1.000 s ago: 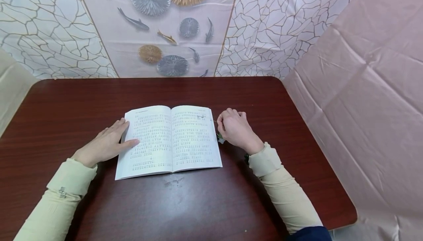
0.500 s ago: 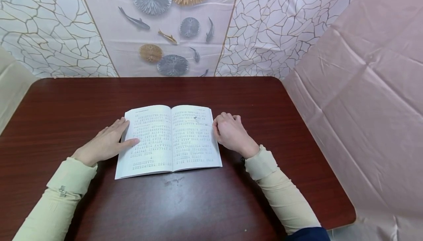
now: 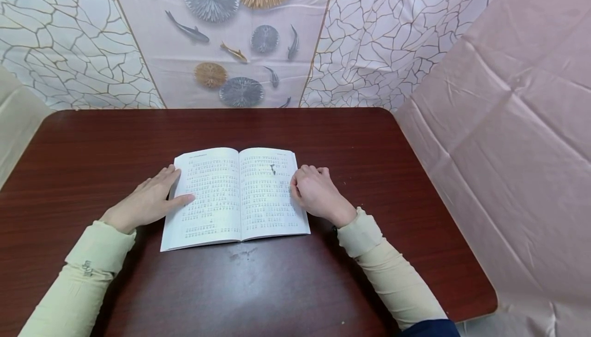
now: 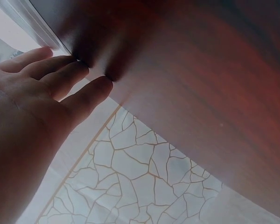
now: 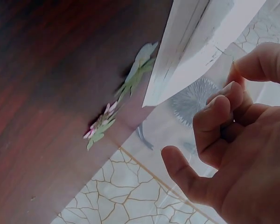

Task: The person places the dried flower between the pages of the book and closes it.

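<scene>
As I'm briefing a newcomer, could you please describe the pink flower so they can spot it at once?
On the dark red tabletop in the right wrist view, find the open book. Beside the book lies a pale, leafy sprig. The pink flower lies farther from the book, told from the sprig by its pink petals.

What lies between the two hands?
The head view shows an open book between the left hand and right hand, a small dark thing seen against its right page.
</scene>
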`<state>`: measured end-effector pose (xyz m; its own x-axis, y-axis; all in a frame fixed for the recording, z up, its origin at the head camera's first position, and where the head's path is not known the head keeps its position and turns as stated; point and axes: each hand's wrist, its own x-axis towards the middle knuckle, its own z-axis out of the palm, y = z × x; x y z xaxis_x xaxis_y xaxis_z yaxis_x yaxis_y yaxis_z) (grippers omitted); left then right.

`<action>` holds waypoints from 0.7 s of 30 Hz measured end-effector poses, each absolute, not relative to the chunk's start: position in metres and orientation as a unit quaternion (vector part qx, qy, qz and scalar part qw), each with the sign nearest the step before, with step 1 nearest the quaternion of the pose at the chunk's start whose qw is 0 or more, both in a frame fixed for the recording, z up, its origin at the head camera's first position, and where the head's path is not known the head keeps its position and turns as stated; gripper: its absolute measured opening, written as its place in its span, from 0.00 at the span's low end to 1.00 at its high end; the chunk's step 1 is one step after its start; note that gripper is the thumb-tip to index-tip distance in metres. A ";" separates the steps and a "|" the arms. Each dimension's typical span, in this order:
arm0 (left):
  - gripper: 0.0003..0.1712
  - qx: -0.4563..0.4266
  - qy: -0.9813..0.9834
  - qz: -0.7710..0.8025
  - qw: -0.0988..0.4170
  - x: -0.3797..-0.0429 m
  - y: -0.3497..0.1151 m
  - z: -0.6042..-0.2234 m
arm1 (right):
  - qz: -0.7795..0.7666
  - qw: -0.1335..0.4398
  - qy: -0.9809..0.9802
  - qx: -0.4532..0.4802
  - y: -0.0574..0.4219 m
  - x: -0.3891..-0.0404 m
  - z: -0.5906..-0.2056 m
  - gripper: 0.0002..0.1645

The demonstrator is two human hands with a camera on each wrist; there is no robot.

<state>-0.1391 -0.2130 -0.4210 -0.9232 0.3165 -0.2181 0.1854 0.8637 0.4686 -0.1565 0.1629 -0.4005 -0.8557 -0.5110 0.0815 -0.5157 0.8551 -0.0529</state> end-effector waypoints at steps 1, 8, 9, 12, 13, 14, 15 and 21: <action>0.60 0.132 0.954 0.226 0.145 -0.139 -0.213 -0.421 | 0.035 0.032 -0.962 0.269 0.162 -0.156 -0.401 0.09; 0.60 0.133 0.955 0.224 0.145 -0.139 -0.213 -0.420 | 0.033 0.026 -0.960 0.277 0.159 -0.153 -0.403 0.09; 0.60 0.133 0.955 0.223 0.145 -0.139 -0.213 -0.420 | 0.033 0.025 -0.960 0.278 0.159 -0.153 -0.403 0.09; 0.59 0.134 0.955 0.222 0.144 -0.139 -0.212 -0.421 | 0.030 0.028 -0.959 0.281 0.158 -0.152 -0.404 0.09; 0.59 0.134 0.955 0.222 0.144 -0.138 -0.212 -0.421 | 0.029 0.028 -0.958 0.282 0.158 -0.152 -0.404 0.09; 0.59 0.134 0.955 0.221 0.143 -0.138 -0.212 -0.421 | 0.031 0.029 -0.958 0.283 0.158 -0.151 -0.404 0.09; 0.59 0.135 0.955 0.221 0.142 -0.138 -0.212 -0.421 | 0.033 0.029 -0.958 0.284 0.157 -0.151 -0.404 0.09; 0.60 0.137 0.956 0.219 0.142 -0.139 -0.213 -0.420 | 0.079 0.014 -0.955 0.284 0.160 -0.152 -0.401 0.08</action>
<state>-0.1392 -0.2128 -0.4202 -0.9220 0.3243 -0.2116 0.1998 0.8664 0.4576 -0.1516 0.1602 -0.4005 -0.8379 -0.5412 0.0712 -0.5456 0.8259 -0.1424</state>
